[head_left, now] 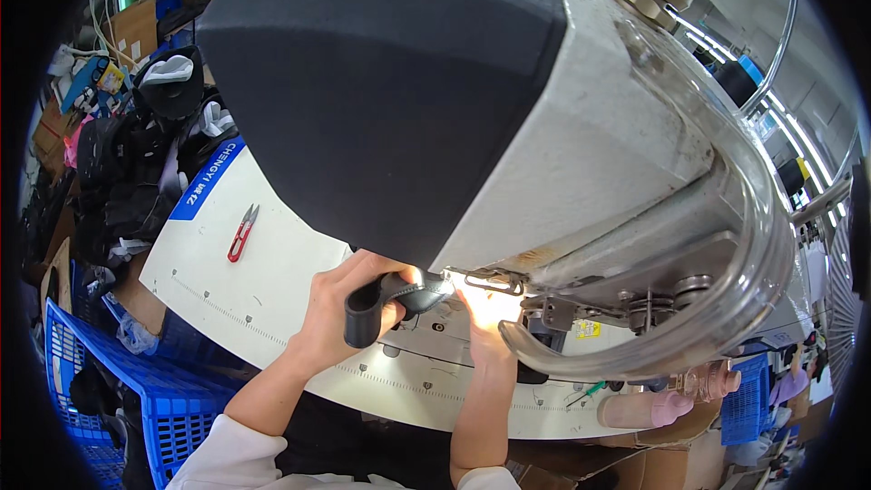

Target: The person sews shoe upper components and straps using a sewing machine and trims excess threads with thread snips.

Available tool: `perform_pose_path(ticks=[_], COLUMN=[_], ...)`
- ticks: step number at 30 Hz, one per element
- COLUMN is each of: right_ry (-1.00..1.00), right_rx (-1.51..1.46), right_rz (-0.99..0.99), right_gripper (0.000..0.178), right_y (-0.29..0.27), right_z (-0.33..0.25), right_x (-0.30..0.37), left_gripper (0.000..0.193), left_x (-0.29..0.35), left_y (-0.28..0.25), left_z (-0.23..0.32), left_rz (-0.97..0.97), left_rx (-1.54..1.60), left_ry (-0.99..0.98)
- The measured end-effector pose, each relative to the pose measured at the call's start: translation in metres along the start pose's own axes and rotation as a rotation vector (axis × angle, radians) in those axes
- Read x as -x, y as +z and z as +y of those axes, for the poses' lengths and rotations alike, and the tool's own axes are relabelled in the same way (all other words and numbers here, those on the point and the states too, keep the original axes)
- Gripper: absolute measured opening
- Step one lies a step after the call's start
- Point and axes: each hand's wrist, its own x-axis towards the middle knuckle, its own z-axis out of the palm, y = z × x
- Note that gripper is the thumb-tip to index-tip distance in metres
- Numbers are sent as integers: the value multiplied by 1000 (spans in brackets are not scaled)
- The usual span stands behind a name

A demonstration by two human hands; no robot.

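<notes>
My left hand point(340, 299) is closed on a black strap point(363, 316), smooth like leather, that curves in a loop below my fingers. The strap's other end runs right, under the head of a sewing machine point(626, 127). My right hand point(493, 308) is beside that end, under the machine's lamp. Strong glare and the machine head hide its fingertips, so I cannot make out whether it grips the strap. The needle area is mostly hidden behind the dark cover point(390, 82).
Red-handled thread snips point(241, 234) lie on the white table point(299, 308) to the left. Blue crates point(181, 417) and a heap of black bags point(136, 172) stand beyond. A green-handled screwdriver point(590, 392) and a pink bottle point(640, 410) are at right. A clear curved tube point(762, 290) arches over the right side.
</notes>
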Motion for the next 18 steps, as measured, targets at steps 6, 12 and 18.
perform_pose_path(ticks=[6,12,18], right_ry=[-23,-25,-38], right_rx=[-27,-81,-91], right_rz=[1,1,9], right_gripper=[18,18,18], right_y=[-7,-22,-9], right_z=[5,12,16], right_x=[2,8,-6], left_gripper=[42,45,38], left_x=[-2,0,-5], left_y=[4,6,6], left_z=[3,4,-5], left_rz=[26,34,46], left_rx=[-21,-35,14], left_ry=[-6,9,11])
